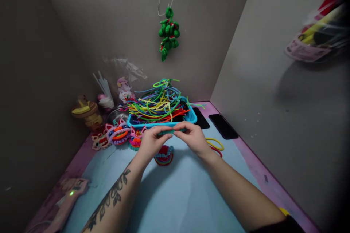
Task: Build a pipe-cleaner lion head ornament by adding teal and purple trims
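The left hand (153, 139) and right hand (193, 137) pinch a teal fuzzy piece (167, 132) near the blue tray (193, 115).

Counter (255, 164) against a wall (109, 18), tray (135, 123) of craft stems (153, 106) at its back.
From here, figures (119, 133) sit to the left, phones (223, 126) right; the person's hands (156, 140) before the tray, a craft piece (164, 156) on the mat (191, 196) nearer.

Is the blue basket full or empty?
Full: colourful fuzzy stems pile up above the rim of the blue basket, and some poke out past its side.
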A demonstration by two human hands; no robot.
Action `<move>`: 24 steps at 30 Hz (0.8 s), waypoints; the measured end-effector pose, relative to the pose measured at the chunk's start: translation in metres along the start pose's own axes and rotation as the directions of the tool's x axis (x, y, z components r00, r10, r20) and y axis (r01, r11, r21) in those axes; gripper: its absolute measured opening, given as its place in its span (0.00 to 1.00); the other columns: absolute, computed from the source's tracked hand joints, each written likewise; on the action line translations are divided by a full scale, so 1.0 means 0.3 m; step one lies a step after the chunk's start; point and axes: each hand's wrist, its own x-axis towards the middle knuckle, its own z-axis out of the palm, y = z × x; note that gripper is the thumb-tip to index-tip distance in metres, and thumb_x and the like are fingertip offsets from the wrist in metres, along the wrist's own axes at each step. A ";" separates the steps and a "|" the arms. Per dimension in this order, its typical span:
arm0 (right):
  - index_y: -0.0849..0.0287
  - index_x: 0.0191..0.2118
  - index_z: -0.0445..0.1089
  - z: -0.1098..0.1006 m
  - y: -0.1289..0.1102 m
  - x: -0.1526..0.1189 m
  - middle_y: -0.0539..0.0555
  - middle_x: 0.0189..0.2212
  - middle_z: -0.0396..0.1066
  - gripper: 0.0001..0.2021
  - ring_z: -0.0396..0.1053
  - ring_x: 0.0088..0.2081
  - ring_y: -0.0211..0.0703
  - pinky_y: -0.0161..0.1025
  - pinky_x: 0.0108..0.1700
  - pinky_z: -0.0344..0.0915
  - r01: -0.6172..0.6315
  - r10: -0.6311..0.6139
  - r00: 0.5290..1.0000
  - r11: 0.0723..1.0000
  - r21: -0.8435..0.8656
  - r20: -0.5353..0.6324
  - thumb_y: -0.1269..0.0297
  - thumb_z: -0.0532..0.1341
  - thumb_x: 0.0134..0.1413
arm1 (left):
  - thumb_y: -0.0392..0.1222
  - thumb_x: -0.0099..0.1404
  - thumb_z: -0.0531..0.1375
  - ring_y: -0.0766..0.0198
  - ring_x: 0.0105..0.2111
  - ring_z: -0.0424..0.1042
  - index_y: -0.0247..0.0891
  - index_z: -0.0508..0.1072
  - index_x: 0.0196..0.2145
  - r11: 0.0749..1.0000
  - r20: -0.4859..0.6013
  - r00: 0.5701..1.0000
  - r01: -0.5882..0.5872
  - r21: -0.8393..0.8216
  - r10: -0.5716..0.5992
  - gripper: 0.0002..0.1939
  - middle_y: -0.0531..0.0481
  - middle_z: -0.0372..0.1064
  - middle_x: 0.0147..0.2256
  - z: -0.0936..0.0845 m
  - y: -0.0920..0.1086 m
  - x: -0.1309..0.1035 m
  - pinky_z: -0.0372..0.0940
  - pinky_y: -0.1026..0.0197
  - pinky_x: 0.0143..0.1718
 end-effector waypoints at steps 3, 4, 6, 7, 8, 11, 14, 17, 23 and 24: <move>0.57 0.28 0.73 0.002 -0.008 -0.008 0.54 0.30 0.74 0.04 0.71 0.35 0.42 0.41 0.39 0.69 0.095 -0.094 0.995 0.995 0.014 -0.015 0.64 0.66 0.46 | 0.45 0.53 0.65 0.60 0.30 0.74 0.37 0.78 0.33 0.994 -0.008 0.994 0.106 -0.037 -0.106 0.11 0.47 0.77 0.29 -0.003 -0.003 0.001 0.68 0.60 0.36; 0.57 0.27 0.73 0.000 -0.011 -0.010 0.54 0.30 0.73 0.03 0.71 0.35 0.42 0.41 0.40 0.69 0.135 -0.134 0.991 0.991 0.008 -0.028 0.64 0.66 0.47 | 0.47 0.53 0.65 0.61 0.28 0.74 0.36 0.78 0.34 0.982 0.002 0.986 0.166 -0.094 -0.167 0.13 0.47 0.76 0.27 -0.006 -0.006 0.004 0.68 0.60 0.33; 0.56 0.26 0.73 -0.004 -0.017 -0.014 0.54 0.31 0.73 0.04 0.71 0.35 0.42 0.42 0.40 0.69 0.200 -0.200 0.979 0.980 -0.016 -0.047 0.65 0.64 0.49 | 0.49 0.53 0.64 0.62 0.25 0.73 0.34 0.77 0.36 0.948 0.036 0.969 0.247 -0.203 -0.245 0.17 0.47 0.75 0.24 -0.013 -0.012 0.008 0.68 0.61 0.30; 0.55 0.27 0.74 -0.004 -0.020 -0.015 0.54 0.31 0.73 0.04 0.71 0.36 0.42 0.42 0.41 0.69 0.216 -0.217 0.975 0.976 -0.028 -0.043 0.65 0.64 0.49 | 0.49 0.53 0.65 0.62 0.25 0.73 0.33 0.77 0.36 0.939 0.048 0.967 0.254 -0.231 -0.250 0.17 0.46 0.75 0.24 -0.016 -0.013 0.010 0.67 0.61 0.30; 0.55 0.28 0.74 -0.004 -0.022 -0.015 0.54 0.32 0.73 0.03 0.71 0.37 0.42 0.42 0.41 0.69 0.218 -0.219 0.975 0.975 -0.036 -0.031 0.64 0.64 0.50 | 0.49 0.52 0.65 0.63 0.26 0.73 0.33 0.77 0.36 0.942 0.048 0.971 0.240 -0.236 -0.236 0.18 0.46 0.75 0.25 -0.018 -0.014 0.010 0.67 0.61 0.30; 0.55 0.34 0.75 -0.002 -0.017 -0.007 0.54 0.34 0.73 0.06 0.71 0.38 0.43 0.40 0.40 0.69 0.143 -0.143 0.990 0.990 -0.001 -0.010 0.62 0.65 0.48 | 0.46 0.50 0.67 0.63 0.30 0.73 0.36 0.78 0.35 0.974 -0.014 0.989 0.145 -0.176 -0.150 0.15 0.47 0.76 0.30 -0.021 -0.012 0.010 0.66 0.63 0.33; 0.57 0.37 0.74 -0.003 0.000 0.005 0.52 0.28 0.73 0.10 0.70 0.30 0.40 0.38 0.34 0.70 -0.018 0.020 1.000 0.995 0.097 -0.014 0.58 0.64 0.49 | 0.44 0.49 0.67 0.64 0.30 0.72 0.37 0.78 0.35 0.981 -0.068 0.988 0.125 -0.147 -0.136 0.14 0.48 0.76 0.32 -0.025 -0.010 0.009 0.66 0.64 0.31; 0.58 0.33 0.73 -0.005 0.011 0.010 0.50 0.24 0.71 0.10 0.69 0.26 0.38 0.37 0.31 0.69 -0.082 0.088 0.995 0.990 0.118 -0.047 0.58 0.64 0.47 | 0.45 0.49 0.67 0.66 0.25 0.70 0.36 0.78 0.36 0.976 -0.079 0.981 0.165 -0.142 -0.177 0.16 0.49 0.75 0.28 -0.025 -0.017 0.010 0.64 0.65 0.27; 0.56 0.24 0.74 -0.009 0.004 0.003 0.54 0.32 0.73 0.04 0.71 0.37 0.43 0.41 0.40 0.69 0.120 -0.118 0.982 0.993 0.007 -0.146 0.64 0.66 0.45 | 0.50 0.50 0.66 0.63 0.26 0.72 0.32 0.77 0.36 0.950 -0.032 0.969 0.235 -0.206 -0.246 0.20 0.46 0.74 0.26 -0.026 -0.023 0.018 0.66 0.62 0.28; 0.56 0.25 0.74 -0.009 0.004 0.004 0.54 0.32 0.73 0.04 0.71 0.37 0.43 0.41 0.40 0.69 0.114 -0.113 0.985 0.993 0.003 -0.133 0.64 0.66 0.45 | 0.50 0.49 0.67 0.63 0.25 0.71 0.33 0.78 0.36 0.952 -0.032 0.968 0.238 -0.191 -0.248 0.20 0.46 0.74 0.26 -0.027 -0.022 0.018 0.66 0.63 0.27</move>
